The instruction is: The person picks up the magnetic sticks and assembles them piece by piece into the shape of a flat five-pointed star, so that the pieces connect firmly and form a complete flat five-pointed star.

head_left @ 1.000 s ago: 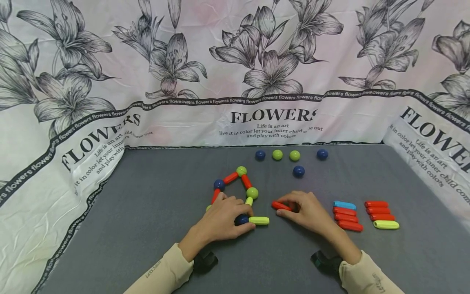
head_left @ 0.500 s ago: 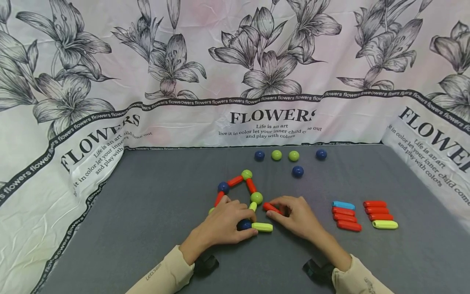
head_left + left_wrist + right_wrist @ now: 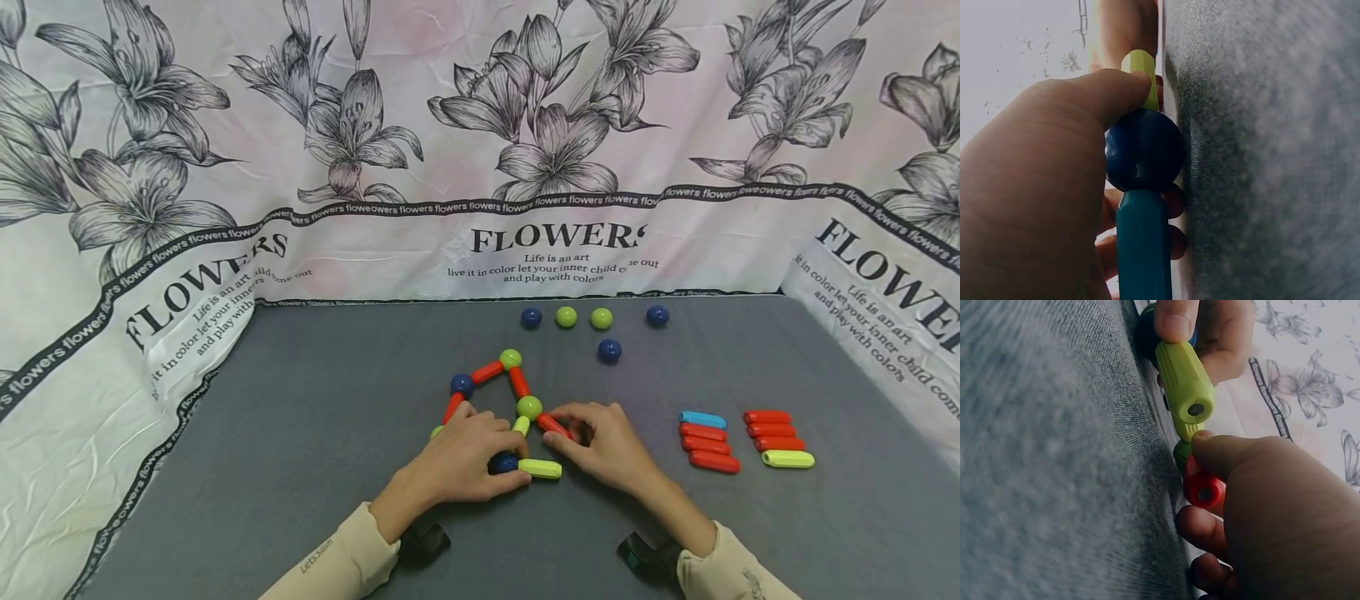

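My left hand (image 3: 472, 454) grips a dark blue ball (image 3: 503, 463) of a joined figure of magnetic rods and balls, its thumb over the base of a yellow rod (image 3: 541, 469) pointing right. From that ball a teal rod (image 3: 1144, 244) runs back under the palm in the left wrist view. The figure continues up through a green ball (image 3: 529, 407), red rods and a top green ball (image 3: 511, 359). My right hand (image 3: 609, 442) pinches a red magnetic rod (image 3: 553, 425), whose far end is right at the middle green ball. Part of the figure is hidden under my left hand.
Loose blue and green balls (image 3: 566, 317) lie near the back edge of the grey cloth (image 3: 337, 358). Two stacks of rods lie at right: one topped by a blue rod (image 3: 702, 419), the other ending in a yellow rod (image 3: 787, 459). Flowered fabric (image 3: 555, 150) hangs behind.
My right hand has moved left with the red rod, bringing its end to the green ball. The joined figure has shifted slightly right and nearer me with my left hand.
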Motion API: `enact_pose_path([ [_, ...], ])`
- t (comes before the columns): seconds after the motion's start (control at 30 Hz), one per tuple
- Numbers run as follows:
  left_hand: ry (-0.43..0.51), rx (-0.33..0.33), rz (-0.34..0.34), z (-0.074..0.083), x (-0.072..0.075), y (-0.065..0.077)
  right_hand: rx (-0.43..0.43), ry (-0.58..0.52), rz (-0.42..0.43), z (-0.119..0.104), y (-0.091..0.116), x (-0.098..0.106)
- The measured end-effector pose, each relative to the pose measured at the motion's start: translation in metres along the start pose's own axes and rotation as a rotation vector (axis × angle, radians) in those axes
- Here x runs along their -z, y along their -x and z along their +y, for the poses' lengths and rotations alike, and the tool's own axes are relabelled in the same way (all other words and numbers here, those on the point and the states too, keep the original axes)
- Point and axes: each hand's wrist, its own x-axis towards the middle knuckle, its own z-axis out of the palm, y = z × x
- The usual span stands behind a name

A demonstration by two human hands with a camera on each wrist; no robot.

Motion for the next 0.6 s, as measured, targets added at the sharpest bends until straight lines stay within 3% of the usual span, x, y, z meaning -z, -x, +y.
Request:
enact_pose_path([
  [0.4,-0.036,0.053,-0.027,0.005,0.001,0.000,-0.018,-0.003,-0.025,0.002,0.003,0.001],
  [0.6,-0.056,0.098,-0.002,0.011,0.001,0.000,-0.001,-0.010,-0.055,0.003,0.004,0.001],
])
